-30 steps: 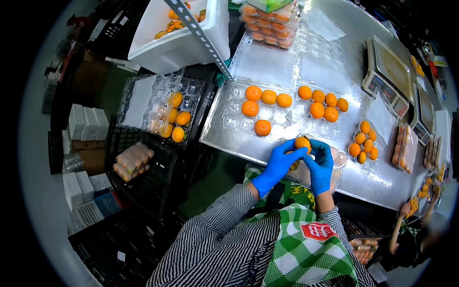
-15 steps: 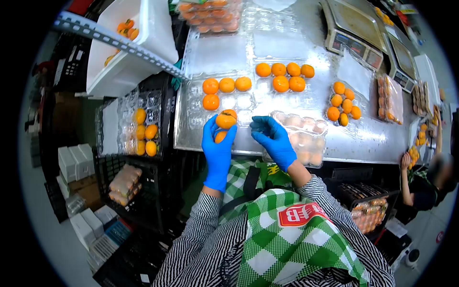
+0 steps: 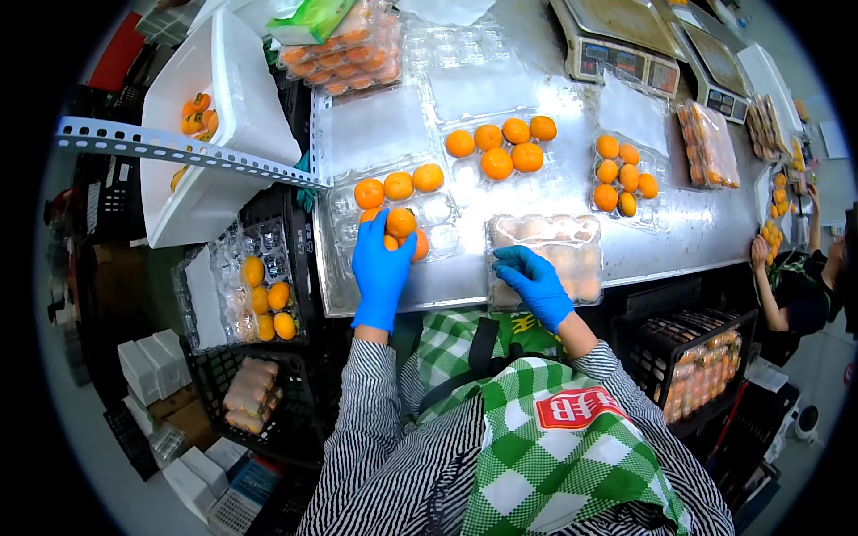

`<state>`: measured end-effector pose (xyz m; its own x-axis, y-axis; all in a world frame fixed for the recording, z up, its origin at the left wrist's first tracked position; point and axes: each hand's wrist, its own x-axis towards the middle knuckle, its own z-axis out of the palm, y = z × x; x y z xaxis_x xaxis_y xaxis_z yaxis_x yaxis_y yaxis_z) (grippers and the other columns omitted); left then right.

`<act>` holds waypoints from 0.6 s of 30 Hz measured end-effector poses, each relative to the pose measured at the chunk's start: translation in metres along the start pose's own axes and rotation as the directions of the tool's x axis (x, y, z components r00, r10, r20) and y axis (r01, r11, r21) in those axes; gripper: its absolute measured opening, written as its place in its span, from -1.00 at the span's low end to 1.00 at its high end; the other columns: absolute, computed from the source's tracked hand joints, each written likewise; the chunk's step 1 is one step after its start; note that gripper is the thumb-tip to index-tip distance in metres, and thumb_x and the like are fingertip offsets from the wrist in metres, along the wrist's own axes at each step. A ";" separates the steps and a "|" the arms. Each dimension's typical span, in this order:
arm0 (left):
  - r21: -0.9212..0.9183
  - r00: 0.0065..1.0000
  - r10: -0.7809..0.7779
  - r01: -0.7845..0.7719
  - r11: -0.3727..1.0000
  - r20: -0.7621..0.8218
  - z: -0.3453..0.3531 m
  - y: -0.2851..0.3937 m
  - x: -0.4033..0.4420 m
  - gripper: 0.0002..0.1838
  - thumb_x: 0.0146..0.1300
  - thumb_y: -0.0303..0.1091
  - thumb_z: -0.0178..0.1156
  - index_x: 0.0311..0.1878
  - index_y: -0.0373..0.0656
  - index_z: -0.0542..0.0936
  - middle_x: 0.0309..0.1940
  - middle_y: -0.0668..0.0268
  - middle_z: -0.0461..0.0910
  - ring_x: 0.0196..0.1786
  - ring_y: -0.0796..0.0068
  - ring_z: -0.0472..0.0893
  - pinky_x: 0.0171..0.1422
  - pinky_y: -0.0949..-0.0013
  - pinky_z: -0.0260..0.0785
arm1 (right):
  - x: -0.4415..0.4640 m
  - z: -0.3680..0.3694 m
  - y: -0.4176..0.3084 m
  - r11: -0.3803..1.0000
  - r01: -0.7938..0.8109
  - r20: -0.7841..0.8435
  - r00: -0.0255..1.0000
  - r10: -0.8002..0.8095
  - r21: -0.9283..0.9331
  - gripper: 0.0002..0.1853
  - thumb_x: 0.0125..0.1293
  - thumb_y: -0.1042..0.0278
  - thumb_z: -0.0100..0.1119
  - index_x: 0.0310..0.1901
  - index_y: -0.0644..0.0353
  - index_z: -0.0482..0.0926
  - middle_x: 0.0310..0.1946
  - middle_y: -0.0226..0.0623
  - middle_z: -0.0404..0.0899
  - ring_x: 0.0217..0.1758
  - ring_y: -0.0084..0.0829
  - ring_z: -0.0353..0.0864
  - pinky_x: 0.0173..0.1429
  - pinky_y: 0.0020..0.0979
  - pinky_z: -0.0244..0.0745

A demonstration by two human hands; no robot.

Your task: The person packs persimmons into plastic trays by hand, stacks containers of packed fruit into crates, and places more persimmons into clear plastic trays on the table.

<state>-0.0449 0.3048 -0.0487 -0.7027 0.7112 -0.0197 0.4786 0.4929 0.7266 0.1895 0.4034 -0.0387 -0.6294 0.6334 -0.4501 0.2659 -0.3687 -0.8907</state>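
Note:
My left hand (image 3: 380, 272), in a blue glove, is closed around a persimmon (image 3: 401, 222) low over an opened clear plastic tray (image 3: 438, 210). More of the orange fruit sits close about its fingers, partly covered by them. Three persimmons (image 3: 399, 186) stand in the tray's far row. My right hand (image 3: 538, 284), also gloved in blue, holds nothing, its fingers loosely bent and apart. It hovers over the near left part of a closed clear pack (image 3: 572, 234) of pale orange fruit; whether it touches the lid I cannot tell.
A second open tray (image 3: 460, 165) holds several persimmons, as does another tray (image 3: 617, 214) farther right. Scales (image 3: 617, 58) and stacked packs (image 3: 357, 58) stand behind. To the left are a white foam box (image 3: 255, 116), a perforated metal bar (image 3: 179, 147) and black crates (image 3: 255, 380). A co-worker (image 3: 800, 290) is at right.
My left hand has moved with the persimmon from the tray's near edge farther in among the other fruit. My right hand has drawn away from it, over the closed pack. The view has shifted.

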 end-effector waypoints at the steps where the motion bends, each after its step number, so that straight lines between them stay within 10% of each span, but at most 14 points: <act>1: 0.046 0.999 0.005 -0.007 0.999 0.036 -0.001 -0.001 0.006 -0.39 0.04 -0.24 0.37 0.17 -0.24 0.45 0.00 0.08 0.49 0.03 0.18 0.54 0.12 0.23 0.40 | 0.000 -0.001 0.002 1.000 -0.006 -0.007 1.000 0.006 -0.001 -0.69 0.29 0.39 0.16 0.05 0.23 0.49 -0.10 -0.25 0.58 -0.06 -0.53 0.54 0.05 -0.49 0.45; 11: 0.423 0.969 -0.025 -0.083 0.902 0.245 0.006 0.005 0.036 -0.44 0.07 -0.07 0.32 0.10 -0.17 0.52 -0.13 0.11 0.53 -0.13 0.17 0.59 -0.03 0.21 0.45 | -0.005 -0.001 0.006 0.999 -0.030 -0.075 0.997 0.029 -0.011 -0.68 0.28 0.36 0.18 0.04 0.28 0.50 -0.10 -0.27 0.59 -0.07 -0.54 0.53 0.05 -0.49 0.45; 18: 0.197 0.990 -0.031 0.003 0.980 0.138 -0.026 -0.018 0.036 -0.53 0.09 -0.15 0.31 0.05 -0.15 0.57 -0.19 0.15 0.56 -0.17 0.20 0.59 -0.05 0.25 0.46 | -0.011 -0.005 0.010 0.999 -0.049 -0.117 0.992 0.051 0.023 -0.69 0.29 0.36 0.17 0.04 0.25 0.50 -0.08 -0.25 0.59 -0.05 -0.52 0.54 0.06 -0.48 0.45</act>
<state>-0.0926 0.3081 -0.0444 -0.6375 0.7582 -0.1369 0.5706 0.5841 0.5774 0.2026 0.3964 -0.0427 -0.5254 0.6890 -0.4992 0.2791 -0.4147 -0.8661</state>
